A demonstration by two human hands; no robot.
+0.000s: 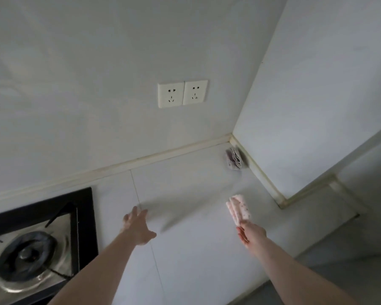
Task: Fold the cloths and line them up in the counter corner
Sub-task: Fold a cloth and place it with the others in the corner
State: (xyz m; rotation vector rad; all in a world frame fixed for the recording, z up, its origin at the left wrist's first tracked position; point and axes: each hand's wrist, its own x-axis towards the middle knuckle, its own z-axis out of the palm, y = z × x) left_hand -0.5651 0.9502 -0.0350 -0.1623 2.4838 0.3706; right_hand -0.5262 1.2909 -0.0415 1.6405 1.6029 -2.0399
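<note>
Right hand (252,234): its grip pinches the near end of the folded pink cloth (239,208), which juts forward over the counter (185,183).
Left hand (139,225): fingers spread and straight, holding nothing (whether the fingertips touch the counter, I cannot tell).
Purple cloth (234,158): folded, tucked in the counter corner against the right wall.
Stove burner (26,260): at the left, well apart from both cloths.
Wall sockets (182,93): a pair above the counter.

Your white counter (185,183) carries a folded grey cloth (234,159) in the corner, well beyond your fingertips, and a stove (35,245).
</note>
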